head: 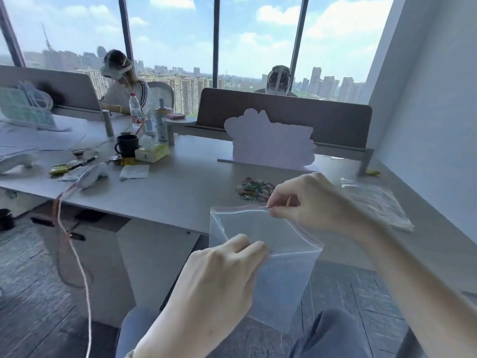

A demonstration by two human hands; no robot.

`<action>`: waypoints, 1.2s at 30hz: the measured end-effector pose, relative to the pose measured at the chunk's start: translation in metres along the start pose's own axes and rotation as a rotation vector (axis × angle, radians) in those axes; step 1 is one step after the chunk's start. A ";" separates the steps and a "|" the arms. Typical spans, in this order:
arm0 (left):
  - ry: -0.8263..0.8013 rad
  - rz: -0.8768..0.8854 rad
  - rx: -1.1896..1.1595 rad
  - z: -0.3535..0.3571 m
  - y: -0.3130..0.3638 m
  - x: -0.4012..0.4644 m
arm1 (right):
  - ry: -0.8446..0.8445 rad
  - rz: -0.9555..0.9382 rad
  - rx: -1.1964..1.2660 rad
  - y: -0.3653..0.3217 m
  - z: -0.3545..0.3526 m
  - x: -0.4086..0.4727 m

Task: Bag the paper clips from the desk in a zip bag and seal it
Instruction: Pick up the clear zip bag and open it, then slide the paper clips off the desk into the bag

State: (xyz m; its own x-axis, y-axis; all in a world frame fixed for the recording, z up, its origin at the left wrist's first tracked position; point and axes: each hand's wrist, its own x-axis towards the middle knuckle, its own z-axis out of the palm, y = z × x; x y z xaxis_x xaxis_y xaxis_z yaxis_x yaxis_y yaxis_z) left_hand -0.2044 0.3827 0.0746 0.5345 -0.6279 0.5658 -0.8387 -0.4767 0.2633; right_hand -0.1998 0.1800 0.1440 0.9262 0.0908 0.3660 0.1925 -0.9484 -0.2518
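From the head camera, a clear zip bag [273, 257] is held up in the air in front of the person, just past the near edge of the counter [180, 192]. The bag hangs down over the person's lap. Its top has a thin red line along the zip.

The right hand [309, 202] is at the top of the bag. Its fingers [277, 200] are pressed together on the far lip of the bag, by the red line. The left hand [222, 277] is lower and closer to the person. Its fingers [247, 248] are clamped on the near side of the bag. The two sides of the top are pulled a little apart, so the mouth of the bag looks open.

The paper clips [254, 189] lie in a small pile of many colours on the counter. The pile is just behind the bag and next to the right hand. No clips can be seen inside the bag.

A stack of more clear bags [379, 205] lies on the counter to the right of the right hand. A white card cutout [271, 143] stands up behind the pile. Far to the left on the counter are a black mug [127, 146], a yellow tissue pack [152, 152] and a water bottle [134, 109]. Two other people sit at the far side, in front of big windows.
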 end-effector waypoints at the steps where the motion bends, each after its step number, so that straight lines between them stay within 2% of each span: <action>1: 0.022 0.003 0.002 0.002 -0.004 -0.004 | -0.007 0.002 0.012 0.002 0.008 0.000; 6: 0.021 -0.147 0.070 0.033 -0.019 -0.019 | -0.022 0.051 0.099 0.013 0.053 -0.001; 15: -0.048 -0.278 0.097 0.100 -0.062 -0.028 | -0.112 0.194 0.190 0.053 0.135 0.011; 26: -0.131 -0.311 0.074 0.162 -0.101 -0.016 | 0.159 0.503 0.204 0.168 0.179 0.078; 36: -0.100 -0.317 -0.008 0.198 -0.125 -0.001 | -0.039 0.674 0.063 0.260 0.220 0.168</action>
State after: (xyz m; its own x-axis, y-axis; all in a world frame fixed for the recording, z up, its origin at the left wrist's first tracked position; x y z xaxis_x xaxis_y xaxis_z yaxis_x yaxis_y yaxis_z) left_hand -0.0798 0.3213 -0.1132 0.7764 -0.5065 0.3749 -0.6294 -0.6537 0.4202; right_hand 0.0776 0.0152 -0.0569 0.8611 -0.5024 0.0787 -0.4137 -0.7821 -0.4660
